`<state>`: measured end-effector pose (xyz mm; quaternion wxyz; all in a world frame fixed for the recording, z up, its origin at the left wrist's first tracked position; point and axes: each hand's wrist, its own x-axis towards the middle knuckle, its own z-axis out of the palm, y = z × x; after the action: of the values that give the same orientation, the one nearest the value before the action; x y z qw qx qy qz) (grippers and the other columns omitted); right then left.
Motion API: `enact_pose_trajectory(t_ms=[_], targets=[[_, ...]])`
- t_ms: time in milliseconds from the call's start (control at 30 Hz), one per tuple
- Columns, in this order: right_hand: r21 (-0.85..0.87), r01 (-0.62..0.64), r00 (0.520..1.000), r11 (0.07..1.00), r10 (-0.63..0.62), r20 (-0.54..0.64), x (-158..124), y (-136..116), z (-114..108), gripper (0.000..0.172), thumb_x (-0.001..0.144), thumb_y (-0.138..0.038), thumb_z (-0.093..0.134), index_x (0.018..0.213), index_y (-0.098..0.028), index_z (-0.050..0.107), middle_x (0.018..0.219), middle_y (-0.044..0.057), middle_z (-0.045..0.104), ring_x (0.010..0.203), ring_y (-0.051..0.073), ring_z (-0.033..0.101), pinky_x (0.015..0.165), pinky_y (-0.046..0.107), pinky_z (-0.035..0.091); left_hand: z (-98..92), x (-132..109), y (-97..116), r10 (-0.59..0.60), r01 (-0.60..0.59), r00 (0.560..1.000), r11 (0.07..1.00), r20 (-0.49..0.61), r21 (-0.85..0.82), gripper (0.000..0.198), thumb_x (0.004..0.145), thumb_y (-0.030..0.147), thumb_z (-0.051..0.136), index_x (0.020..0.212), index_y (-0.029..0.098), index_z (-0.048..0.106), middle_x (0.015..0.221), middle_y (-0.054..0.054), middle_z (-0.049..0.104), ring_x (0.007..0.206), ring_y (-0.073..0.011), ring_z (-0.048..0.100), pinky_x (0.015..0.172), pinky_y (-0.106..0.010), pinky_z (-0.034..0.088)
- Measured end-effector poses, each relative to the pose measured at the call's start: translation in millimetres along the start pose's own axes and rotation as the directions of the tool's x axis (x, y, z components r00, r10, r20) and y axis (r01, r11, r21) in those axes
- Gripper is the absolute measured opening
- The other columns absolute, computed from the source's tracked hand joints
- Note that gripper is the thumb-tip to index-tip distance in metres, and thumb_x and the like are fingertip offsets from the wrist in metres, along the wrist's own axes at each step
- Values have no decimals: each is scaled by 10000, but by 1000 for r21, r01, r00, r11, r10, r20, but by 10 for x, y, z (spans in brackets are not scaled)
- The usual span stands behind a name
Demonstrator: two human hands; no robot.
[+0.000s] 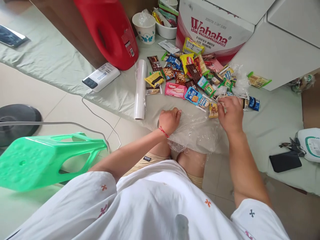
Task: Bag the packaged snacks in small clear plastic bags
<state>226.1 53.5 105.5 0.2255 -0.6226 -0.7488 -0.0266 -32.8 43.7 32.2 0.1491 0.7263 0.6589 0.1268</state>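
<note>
My left hand (pixel 170 120), a red string at its wrist, is closed in a fist at the edge of the bed-like surface. Clear plastic film (pixel 195 128) spreads from it across my knees; whether this is a bag or a loose sheet I cannot tell. My right hand (pixel 231 115) reaches into the near right side of a pile of small snack packets, its fingers bent and thumb close to the index finger. What they grip is hidden. Nearby lie a yellow cookie packet (pixel 213 110), a blue biscuit packet (pixel 193 95) and a pink wafer packet (pixel 175 90).
A white roll of film (pixel 140 90) lies left of the packets. Behind stand a red jug (pixel 112 33), a paper cup (pixel 144 28) and a Wahaha carton (pixel 212 33). A corded power bank (pixel 101 77) and green stool (pixel 50 160) are left; a black wallet-like item (pixel 285 161) lies right.
</note>
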Motion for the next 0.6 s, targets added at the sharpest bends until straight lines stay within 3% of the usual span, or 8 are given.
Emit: enact_pose_trajectory(t_ms=[33, 100, 167, 233, 367, 433, 533, 600], targets=[[-3, 15, 999, 1000, -15, -37, -126, -160, -73, 322, 1022, -313, 473, 1167, -178, 727, 1177, 170, 689, 1163, 328, 588, 1034, 489, 465, -5, -2, 20, -8, 8, 1000, 1000, 1, 1, 442, 1094, 434, 335, 991, 176, 679, 818, -108, 755, 792, -252, 694, 854, -378, 427], [29, 110, 993, 993, -111, 43, -421, -520, -117, 322, 1046, -296, 449, 1191, -199, 719, 1157, 147, 707, 1140, 310, 597, 1039, 481, 479, -16, 2, 60, -30, 30, 1000, 999, -1, -12, 446, 1088, 435, 341, 972, 177, 686, 812, -110, 756, 790, -255, 698, 852, -381, 429], [78, 244, 948, 967, -255, 189, -721, -849, -11, 333, 1056, -301, 462, 1244, -187, 711, 1248, 132, 712, 1190, 300, 589, 1081, 458, 477, -34, 39, 89, -63, 63, 998, 997, -1, -51, 441, 1079, 441, 357, 949, 185, 691, 811, -110, 755, 795, -259, 701, 836, -377, 436], [96, 302, 906, 949, -317, 279, -968, -1059, 188, 406, 1056, -344, 489, 1368, -147, 657, 1456, 140, 625, 1354, 324, 512, 1178, 483, 418, -60, 124, 84, -111, 110, 994, 987, -4, -120, 424, 1066, 453, 376, 936, 201, 691, 825, -103, 754, 812, -264, 701, 796, -366, 446], [100, 269, 885, 958, -287, 367, -1225, -1082, 518, 526, 1060, -377, 488, 1531, -147, 530, 1679, 121, 394, 1549, 344, 322, 1262, 556, 316, -118, 378, -65, -201, 181, 979, 946, -46, -269, 260, 1009, 390, 479, 956, 224, 673, 922, -91, 742, 916, -281, 689, 789, -378, 488], [99, 247, 885, 964, -266, 381, -1263, -1009, 573, 538, 1061, -376, 487, 1554, -162, 509, 1694, 116, 367, 1559, 340, 314, 1269, 569, 304, -137, 450, -170, -203, 149, 964, 947, -173, -283, 171, 948, 330, 565, 1025, 216, 667, 1070, -120, 715, 1064, -313, 656, 883, -432, 510], [100, 246, 881, 964, -265, 393, -1274, -950, 575, 567, 1056, -392, 499, 1582, -180, 478, 1702, 115, 352, 1566, 334, 311, 1281, 583, 273, -159, 389, -261, -80, -8, 902, 979, -423, -201, 300, 911, 285, 614, 1195, 193, 643, 1247, -169, 640, 1225, -345, 579, 1029, -520, 472], [99, 257, 874, 961, -275, 401, -1269, -960, 567, 587, 1056, -406, 500, 1596, -182, 457, 1706, 119, 343, 1570, 331, 308, 1284, 589, 258, -180, 273, -251, 184, -243, 879, 967, -439, -82, 284, 948, 250, 564, 1217, 211, 649, 1223, -147, 657, 1234, -319, 581, 1069, -520, 445]])
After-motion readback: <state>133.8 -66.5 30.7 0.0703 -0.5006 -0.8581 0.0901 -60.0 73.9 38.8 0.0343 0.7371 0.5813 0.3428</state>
